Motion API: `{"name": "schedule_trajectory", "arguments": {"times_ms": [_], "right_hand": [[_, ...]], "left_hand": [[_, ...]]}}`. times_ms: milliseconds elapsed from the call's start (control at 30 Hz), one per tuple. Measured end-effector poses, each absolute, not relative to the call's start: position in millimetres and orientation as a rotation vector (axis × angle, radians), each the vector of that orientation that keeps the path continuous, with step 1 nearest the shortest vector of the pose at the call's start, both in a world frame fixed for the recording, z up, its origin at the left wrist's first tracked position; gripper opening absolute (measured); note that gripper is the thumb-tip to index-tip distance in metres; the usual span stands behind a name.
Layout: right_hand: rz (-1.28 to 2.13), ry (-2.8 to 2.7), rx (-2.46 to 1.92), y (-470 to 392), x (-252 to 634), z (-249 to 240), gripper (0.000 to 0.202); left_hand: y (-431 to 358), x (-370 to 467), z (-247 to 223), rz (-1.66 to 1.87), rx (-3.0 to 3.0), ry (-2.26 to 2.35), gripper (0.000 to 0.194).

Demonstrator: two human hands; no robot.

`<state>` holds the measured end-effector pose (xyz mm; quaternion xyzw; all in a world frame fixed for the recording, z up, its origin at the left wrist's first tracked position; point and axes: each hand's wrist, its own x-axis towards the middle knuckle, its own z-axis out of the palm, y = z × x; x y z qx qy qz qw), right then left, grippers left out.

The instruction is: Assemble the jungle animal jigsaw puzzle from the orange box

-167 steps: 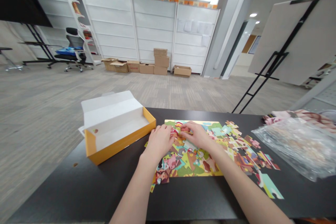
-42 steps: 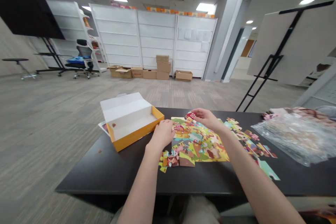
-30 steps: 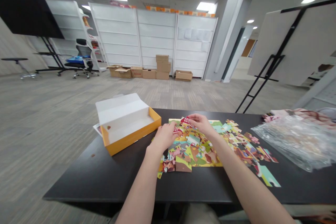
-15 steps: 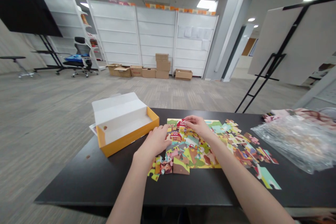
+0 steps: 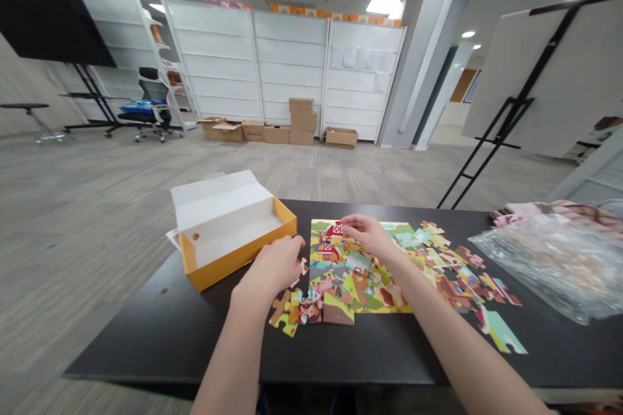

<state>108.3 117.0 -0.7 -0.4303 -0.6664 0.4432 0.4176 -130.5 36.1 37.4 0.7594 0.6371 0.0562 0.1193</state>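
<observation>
A colourful farm jigsaw puzzle (image 5: pixel 363 280) lies on the black table, with many loose pieces over its board. My left hand (image 5: pixel 276 264) is just off the board's left edge, beside the yellow box. Its fingers are bent down around a puzzle piece (image 5: pixel 300 270) that partly shows at the thumb. My right hand (image 5: pixel 367 233) reaches over the upper part of the board. Its thumb and fingertips are pinched at a red barn puzzle piece (image 5: pixel 335 229), partly covered by the fingers. Below my left hand lie several loose pieces (image 5: pixel 291 314), next to a brown-and-green corner piece (image 5: pixel 337 308).
An open yellow box (image 5: pixel 243 255) with a white interior stands at the left of the table. More loose pieces (image 5: pixel 460 279) are spread right of the board. Beyond them lies a clear plastic bag (image 5: pixel 549 259). A whiteboard stand (image 5: pixel 506 123) rises behind the table's right side.
My left hand has moved left off the board, uncovering its left edge and some pieces. My right hand stays nearly in place at the red barn piece.
</observation>
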Motion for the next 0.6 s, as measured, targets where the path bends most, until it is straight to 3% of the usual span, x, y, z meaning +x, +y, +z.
{"name": "schedule_trajectory", "arguments": {"times_ms": [267,600], "right_hand": [[1.171,-1.752,-1.007,111,103,0,0.030],[1.321,-1.782,-0.924,106,91,-7,0.029]], "left_hand": [[44,-117,36,0.674,2.352,1.569,0.050],[46,-109,36,0.550,2.427,1.506,0.042]]}}
